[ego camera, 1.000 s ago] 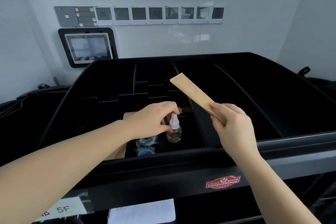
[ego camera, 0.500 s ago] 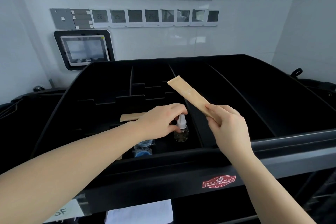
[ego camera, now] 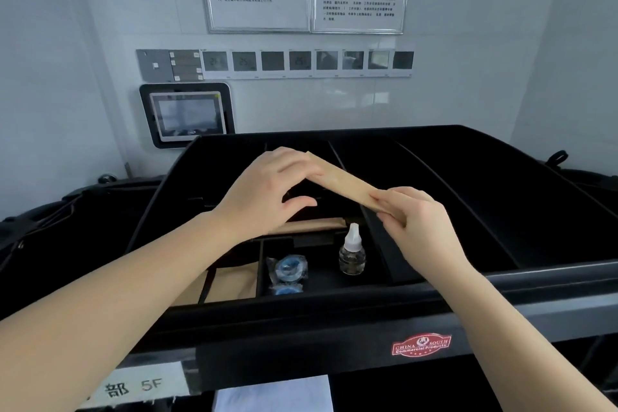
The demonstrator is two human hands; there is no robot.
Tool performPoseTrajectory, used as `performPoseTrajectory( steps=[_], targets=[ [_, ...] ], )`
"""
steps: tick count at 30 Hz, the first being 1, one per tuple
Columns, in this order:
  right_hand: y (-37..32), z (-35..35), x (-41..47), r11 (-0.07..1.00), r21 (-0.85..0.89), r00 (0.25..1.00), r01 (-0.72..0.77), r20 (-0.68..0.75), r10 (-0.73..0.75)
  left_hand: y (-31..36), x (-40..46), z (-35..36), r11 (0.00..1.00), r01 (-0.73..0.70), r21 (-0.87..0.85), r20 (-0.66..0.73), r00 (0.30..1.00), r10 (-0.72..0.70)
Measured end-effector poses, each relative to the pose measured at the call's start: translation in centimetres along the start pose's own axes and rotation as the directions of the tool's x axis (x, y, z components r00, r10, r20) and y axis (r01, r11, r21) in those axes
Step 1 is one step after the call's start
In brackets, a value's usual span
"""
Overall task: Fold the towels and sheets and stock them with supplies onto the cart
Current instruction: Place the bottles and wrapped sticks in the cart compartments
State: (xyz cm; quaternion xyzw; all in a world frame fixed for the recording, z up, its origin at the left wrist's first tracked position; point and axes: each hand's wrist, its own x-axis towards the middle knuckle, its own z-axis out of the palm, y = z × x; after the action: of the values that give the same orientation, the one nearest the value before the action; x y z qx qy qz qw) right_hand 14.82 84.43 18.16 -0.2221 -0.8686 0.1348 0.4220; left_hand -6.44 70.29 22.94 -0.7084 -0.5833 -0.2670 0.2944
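Cart top tray: the 2 long compartments right of centre lay bare, open from above along their whole length. Front centre compartment partly taken: small bottle upright at its right side, 2 wrapped blue discs at its left, free floor between them. Left front slots held flat brown packets, with thin dividers standing between slots. Above the middle, both hands held a brown strip slantwise: left hand at its far end, right hand at its near end, barring straight descent there. Raised front rim crossed the near approach.
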Motion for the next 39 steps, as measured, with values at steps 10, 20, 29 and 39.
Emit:
performPoseTrajectory(
  steps=[10, 20, 29, 39],
  targets=[
    [-3.9, 3.6, 4.0, 0.979, 0.043, 0.954, 0.200, 0.219, -0.204, -3.4, -4.2, -2.4, 0.991, 0.021, 0.134, 0.045, 0.999, -0.027],
    [-3.4, 6.4, 9.2, 0.966, -0.210, 0.880, 0.150, 0.474, -0.034, -7.1, -4.6, 1.2, 0.980, 0.158, 0.124, 0.193, 0.965, -0.180],
    [-1.2, 10.0, 12.8, 0.853, -0.354, 0.676, 0.384, 0.737, 0.002, -10.4, -4.9, 5.5, 0.953, 0.280, 0.116, 0.395, 0.867, -0.303],
    [-0.1, 12.3, 13.0, 0.725, -0.445, 0.610, 0.526, 0.791, 0.044, -11.3, -5.4, 8.3, 0.947, 0.301, 0.111, 0.499, 0.807, -0.315]
  ],
)
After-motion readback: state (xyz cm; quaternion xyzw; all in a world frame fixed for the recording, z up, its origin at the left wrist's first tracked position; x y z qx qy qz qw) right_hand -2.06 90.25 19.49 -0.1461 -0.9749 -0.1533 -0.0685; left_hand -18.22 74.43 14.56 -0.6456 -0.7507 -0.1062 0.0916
